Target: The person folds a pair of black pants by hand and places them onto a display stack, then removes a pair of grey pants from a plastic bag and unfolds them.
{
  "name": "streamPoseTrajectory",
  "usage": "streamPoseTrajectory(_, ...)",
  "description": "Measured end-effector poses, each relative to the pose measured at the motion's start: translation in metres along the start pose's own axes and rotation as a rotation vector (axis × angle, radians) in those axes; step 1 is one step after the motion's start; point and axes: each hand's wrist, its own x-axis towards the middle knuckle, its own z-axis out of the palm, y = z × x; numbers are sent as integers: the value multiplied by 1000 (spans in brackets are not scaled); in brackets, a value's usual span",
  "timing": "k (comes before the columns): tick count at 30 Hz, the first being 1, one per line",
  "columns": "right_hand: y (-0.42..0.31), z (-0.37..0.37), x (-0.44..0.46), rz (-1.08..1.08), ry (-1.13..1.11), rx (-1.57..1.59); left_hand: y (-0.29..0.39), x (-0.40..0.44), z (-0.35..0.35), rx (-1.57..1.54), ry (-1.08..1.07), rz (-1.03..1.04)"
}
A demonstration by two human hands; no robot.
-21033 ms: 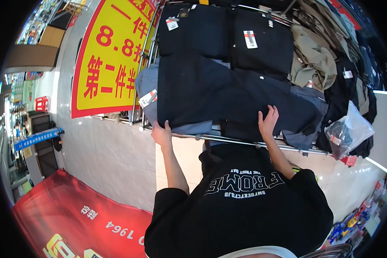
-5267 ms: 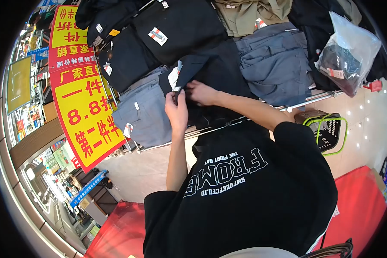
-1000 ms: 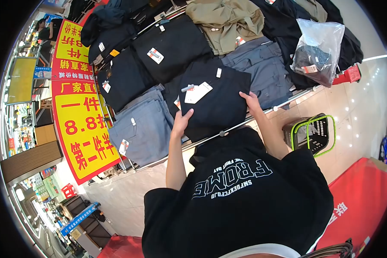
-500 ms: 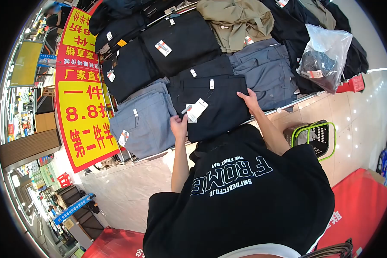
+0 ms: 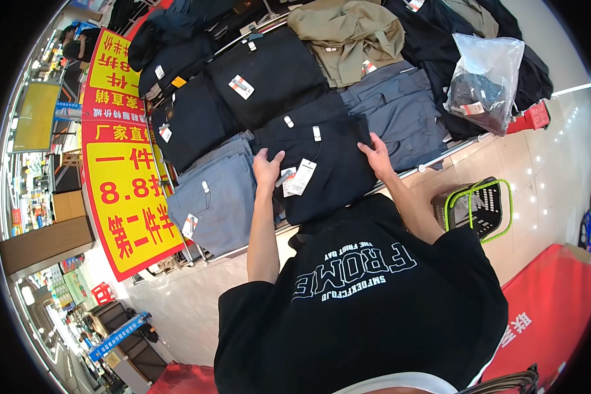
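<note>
Folded black trousers (image 5: 340, 154) lie at the near edge of the display, in front of me. My left hand (image 5: 267, 169) grips their left edge near the upper corner, thumb apart from the fingers. On the opposite edge, my right hand (image 5: 376, 157) has its thumb on top and its fingers partly hidden by the cloth. White price tags (image 5: 301, 177) hang on a string over the front of the trousers. Folded grey trousers (image 5: 213, 197) are beside my left hand, and blue-grey trousers (image 5: 400, 118) are just beyond my right.
More folded black trousers (image 5: 266, 79), a khaki garment (image 5: 348, 33) and a clear plastic bag (image 5: 489, 79) cover the display. A yellow and red sign (image 5: 125, 177) stands along its left side. A black basket with green handles (image 5: 476, 210) is on the floor at right.
My left hand has moved up along the trousers' left edge, away from the tags. The tags have shifted slightly. My right hand keeps to the right edge. The view has shifted a little.
</note>
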Motion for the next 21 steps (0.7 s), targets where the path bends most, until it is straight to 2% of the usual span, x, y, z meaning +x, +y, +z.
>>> streamPoseTrajectory(2, -13, 8, -5, -145, -28, -51, 41, -20, -26, -443, -83, 100)
streamPoseTrajectory(4, -23, 11, 1, -99, -31, 46, 32, -12, -27, -612, 4, 89)
streamPoseTrajectory(6, -23, 12, 15, -49, -43, 143, 24, -1, -28, -616, 1, 20)
streamPoseTrajectory(8, -7, 8, 35, 195, -43, 79, -5, 23, -13, -548, -145, -139)
streamPoseTrajectory(9, -8, 11, 36, 197, -47, 78, -19, 32, -5, -589, -202, -204)
streamPoseTrajectory(11, -11, 15, 45, 342, 171, -109, -19, 37, 0, -618, -213, -245)
streamPoseTrajectory(12, -14, 16, 49, 338, 162, -114, -19, 41, 2, -644, -225, -286)
streamPoseTrajectory(14, -8, 8, 59, 294, -29, -39, -12, 44, -1, -655, -242, -299)
streamPoseTrajectory(18, -7, 13, 65, 248, -40, -124, 9, 46, -14, -642, -284, -363)
streamPoseTrajectory(20, -16, 23, 59, -140, -31, -219, 24, 38, -17, -728, -282, -239)
streamPoseTrajectory(21, -24, 25, 52, -186, -43, -257, 34, 27, -20, -739, -213, -178)
